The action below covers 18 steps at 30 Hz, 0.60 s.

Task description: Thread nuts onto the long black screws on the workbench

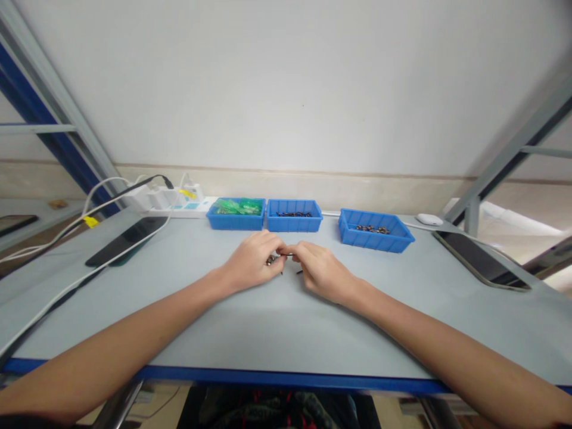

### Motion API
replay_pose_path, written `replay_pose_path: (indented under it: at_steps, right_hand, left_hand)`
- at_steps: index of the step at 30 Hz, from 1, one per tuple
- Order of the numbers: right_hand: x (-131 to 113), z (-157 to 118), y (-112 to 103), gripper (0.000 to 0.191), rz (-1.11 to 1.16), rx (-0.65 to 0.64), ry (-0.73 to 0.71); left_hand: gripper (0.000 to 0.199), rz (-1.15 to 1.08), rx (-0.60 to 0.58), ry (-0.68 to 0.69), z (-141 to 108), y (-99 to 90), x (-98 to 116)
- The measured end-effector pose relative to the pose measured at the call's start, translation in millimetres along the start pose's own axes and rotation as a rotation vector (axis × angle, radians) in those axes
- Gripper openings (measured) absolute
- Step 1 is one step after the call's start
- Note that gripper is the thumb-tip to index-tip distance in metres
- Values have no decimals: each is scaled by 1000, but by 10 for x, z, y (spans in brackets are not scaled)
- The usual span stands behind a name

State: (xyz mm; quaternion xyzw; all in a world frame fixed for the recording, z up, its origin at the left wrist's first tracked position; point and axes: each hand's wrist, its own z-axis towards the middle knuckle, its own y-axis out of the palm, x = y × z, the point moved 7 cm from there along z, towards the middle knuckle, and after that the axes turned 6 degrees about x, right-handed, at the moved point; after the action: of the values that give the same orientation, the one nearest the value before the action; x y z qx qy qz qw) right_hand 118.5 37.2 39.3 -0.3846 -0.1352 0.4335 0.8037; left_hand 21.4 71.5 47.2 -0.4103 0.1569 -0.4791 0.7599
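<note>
Grey desk (277, 322): the left hand (252, 261) and right hand (319, 271) pinch one small dark part (279, 258) together; three blue trays (294, 215) sit behind, parts unfinished.

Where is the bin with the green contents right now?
In the head view, the bin with green contents sits at the back of the table, leftmost of three blue bins, between the white power strip and the middle bin.

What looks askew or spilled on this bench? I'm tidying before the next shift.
Little stands out. The right blue bin sits angled and apart, while the other two bins line up side by side. Nothing is visibly spilled; both hands pinch a small dark part.
</note>
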Motion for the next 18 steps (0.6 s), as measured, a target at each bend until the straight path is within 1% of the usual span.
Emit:
replay_pose_path:
  at_steps: [1,4,7,9,11,15,18]
  right_hand:
    - [5,0,-16,40,6,10,8]
    - [42,-7,-52,23,-18,41,47]
    - [72,-18,-34,14,-70,19,60]
    - [84,-20,-20,14,-106,6,61]
    - [94,-15,-28,14,-136,19,66]
    - [108,3,-73,17,-161,67,89]
    - [109,10,-86,21,-177,79,102]
  left_hand:
    - [6,0,7,0,-3,-6,-8]
    - [7,-3,25,-4,-13,-21,-22]
    - [7,-8,13,0,-15,-12,-6]
    - [8,-15,-5,8,-12,4,12]
    - [8,-20,-15,9,-9,14,21]
    - [9,-17,11,-5,-14,-1,14]
    - [9,-9,23,-9,-23,-11,10]
